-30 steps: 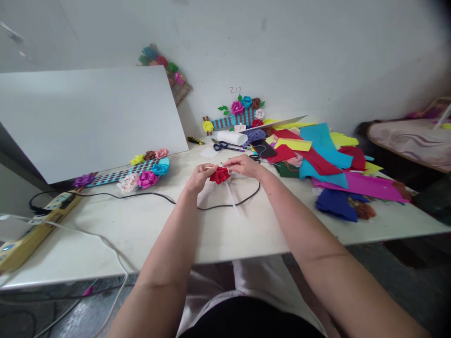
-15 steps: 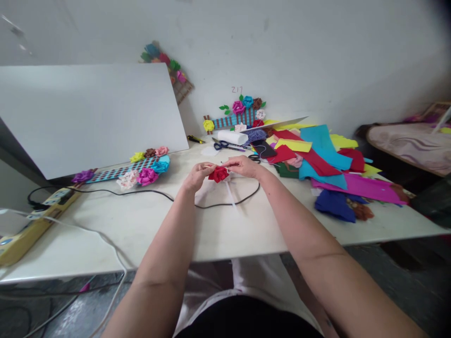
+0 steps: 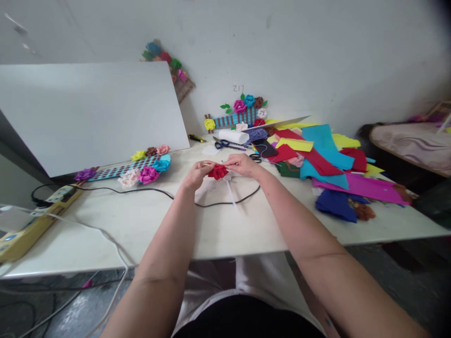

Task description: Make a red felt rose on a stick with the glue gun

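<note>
Crinkled paper flower, smooth, slightly glossy white tabletop.

So there's just the one cam, head-worn, looking forward and down over the wearer's own forearms (black top at the bottom edge, lol). Tabletop fills the middle fairly close, wall behind, bed off right.

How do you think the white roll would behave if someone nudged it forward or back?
The white roll would probably turn easily, being round and lying on its side. The blue scissors just in front might check it. It looks likely to keep its shape, since it lies straight without sagging.
</note>
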`<state>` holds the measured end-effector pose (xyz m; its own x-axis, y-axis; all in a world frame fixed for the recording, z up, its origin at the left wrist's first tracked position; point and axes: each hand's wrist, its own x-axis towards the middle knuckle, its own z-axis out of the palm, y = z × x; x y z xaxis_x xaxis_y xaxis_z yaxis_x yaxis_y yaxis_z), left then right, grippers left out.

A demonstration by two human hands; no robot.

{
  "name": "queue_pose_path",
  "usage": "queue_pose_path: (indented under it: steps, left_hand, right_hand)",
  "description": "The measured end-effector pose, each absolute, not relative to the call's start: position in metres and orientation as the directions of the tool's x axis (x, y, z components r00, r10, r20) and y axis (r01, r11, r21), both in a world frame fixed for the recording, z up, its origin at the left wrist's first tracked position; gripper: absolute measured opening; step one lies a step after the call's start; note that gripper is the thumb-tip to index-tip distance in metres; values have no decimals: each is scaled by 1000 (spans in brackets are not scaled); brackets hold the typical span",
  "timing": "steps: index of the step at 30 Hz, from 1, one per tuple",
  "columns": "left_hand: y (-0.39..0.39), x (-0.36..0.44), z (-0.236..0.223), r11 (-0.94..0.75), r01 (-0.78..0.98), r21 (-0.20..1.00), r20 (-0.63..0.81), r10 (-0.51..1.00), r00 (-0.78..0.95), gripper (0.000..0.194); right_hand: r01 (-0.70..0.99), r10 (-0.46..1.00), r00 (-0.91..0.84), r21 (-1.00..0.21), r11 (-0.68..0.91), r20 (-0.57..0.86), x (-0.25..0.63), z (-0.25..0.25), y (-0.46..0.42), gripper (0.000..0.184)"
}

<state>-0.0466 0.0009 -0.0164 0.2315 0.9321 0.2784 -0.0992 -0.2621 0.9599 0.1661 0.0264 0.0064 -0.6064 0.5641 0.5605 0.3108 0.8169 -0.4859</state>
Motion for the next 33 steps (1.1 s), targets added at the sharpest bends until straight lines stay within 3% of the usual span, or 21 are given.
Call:
queue_pose_path:
  steps: [9, 13, 33]
  left_hand:
    - [-5, -44, -14, -165, -267, 949, 248, 917, 314, 40]
    - [-7, -45, -12, -146, -257, 955, 234, 904, 356, 40]
    - [-11, -37, -9, -202, -265, 943, 271, 928, 256, 40]
  right_hand:
    - [305, 521, -592, -428, 851, 614, 166, 9, 25, 24]
    - [335, 552, -562, -441, 833, 616, 165, 9, 24, 25]
    - [384, 602, -512, -464, 798, 612, 156, 10, 19, 26]
